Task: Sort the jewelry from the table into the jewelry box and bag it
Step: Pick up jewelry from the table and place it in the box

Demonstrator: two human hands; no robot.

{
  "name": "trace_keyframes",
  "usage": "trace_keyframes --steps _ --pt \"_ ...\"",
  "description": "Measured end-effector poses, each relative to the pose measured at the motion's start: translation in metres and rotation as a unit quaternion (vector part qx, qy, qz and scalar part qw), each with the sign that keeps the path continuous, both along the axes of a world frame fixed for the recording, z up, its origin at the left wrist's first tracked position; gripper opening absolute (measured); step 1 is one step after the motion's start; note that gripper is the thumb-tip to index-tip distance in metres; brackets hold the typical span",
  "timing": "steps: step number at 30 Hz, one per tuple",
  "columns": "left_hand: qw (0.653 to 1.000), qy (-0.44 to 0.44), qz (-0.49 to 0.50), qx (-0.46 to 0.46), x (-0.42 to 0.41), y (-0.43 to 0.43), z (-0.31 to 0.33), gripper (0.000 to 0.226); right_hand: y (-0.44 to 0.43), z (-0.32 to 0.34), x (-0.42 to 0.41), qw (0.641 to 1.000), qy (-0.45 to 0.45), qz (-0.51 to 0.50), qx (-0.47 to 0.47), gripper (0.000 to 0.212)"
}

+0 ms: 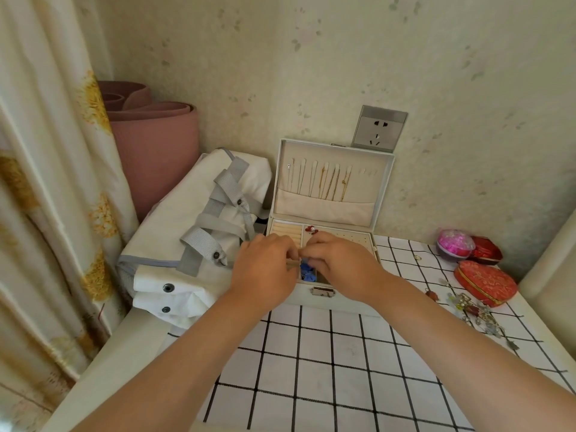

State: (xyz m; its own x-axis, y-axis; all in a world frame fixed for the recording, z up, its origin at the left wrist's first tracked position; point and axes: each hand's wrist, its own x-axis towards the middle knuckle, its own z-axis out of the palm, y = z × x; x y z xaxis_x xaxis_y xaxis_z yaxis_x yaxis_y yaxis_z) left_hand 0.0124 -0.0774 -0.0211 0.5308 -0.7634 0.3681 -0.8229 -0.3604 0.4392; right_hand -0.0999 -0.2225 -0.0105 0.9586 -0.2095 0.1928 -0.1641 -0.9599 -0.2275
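Observation:
A white jewelry box (pixel 335 302) stands open on the checked tablecloth, its lid (pixel 330 207) upright with several gold chains (pixel 335 182) hanging inside. My left hand (pixel 265 272) and my right hand (pixel 341 263) meet over the box's front compartments, both with curled fingers pinching a small thin piece (pixel 293 264) between them. Blue jewelry (pixel 307 271) lies in the compartment just under the fingers, and a red piece (pixel 311 229) sits further back. A white bag with grey straps (pixel 199 238) lies left of the box. Loose jewelry (pixel 473 310) is scattered on the cloth at the right.
A red heart-shaped box (pixel 484 283), a red case (pixel 486 251) and a pink round container (pixel 455 244) sit at the table's right rear. A wall socket (pixel 378 129) is behind the lid. A rolled pink mat (pixel 156 145) and a curtain (pixel 46 182) stand at the left.

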Motion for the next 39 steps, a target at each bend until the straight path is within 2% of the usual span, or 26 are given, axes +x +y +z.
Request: trace_keyframes --steps 3,6,9,13,17,25,29,32,35,39 --pt "1.0 0.023 0.015 -0.008 0.004 0.002 0.001 0.016 -0.006 0.001 0.002 0.999 0.003 0.026 -0.047 0.025" --pt "0.999 0.033 0.012 -0.02 0.006 0.002 0.003 0.016 -0.012 0.007 0.004 0.998 -0.008 0.029 -0.046 0.018" --pt "1.0 0.024 -0.011 0.003 0.003 -0.001 0.003 0.011 -0.018 0.014 0.004 0.998 -0.031 -0.012 0.049 0.015" --pt "0.999 0.001 -0.019 0.04 -0.004 -0.006 0.0 0.012 -0.021 0.02 0.0 0.97 -0.064 -0.08 0.22 0.016" --pt "0.998 -0.001 0.002 0.065 -0.005 -0.011 0.003 0.022 -0.025 0.025 0.001 0.961 -0.063 -0.08 0.258 0.027" --pt "0.992 -0.027 0.009 0.124 -0.006 -0.016 0.012 0.021 -0.024 0.026 0.006 0.961 -0.056 -0.091 0.253 0.018" --pt "0.992 -0.047 0.005 0.12 -0.006 -0.014 0.008 0.021 -0.02 0.029 0.003 0.986 0.0 -0.047 0.157 0.019" --pt "0.996 -0.006 0.043 0.072 -0.008 -0.014 0.008 0.012 -0.019 0.031 0.004 0.996 0.025 -0.019 0.085 0.021" --pt "0.996 0.033 0.062 0.047 -0.006 -0.014 0.008 0.026 -0.016 0.028 0.008 0.998 0.039 0.008 0.05 0.021" --pt "0.997 0.042 0.046 0.051 -0.002 -0.011 0.006 0.04 -0.01 0.024 0.012 0.998 0.057 0.014 0.023 0.022"
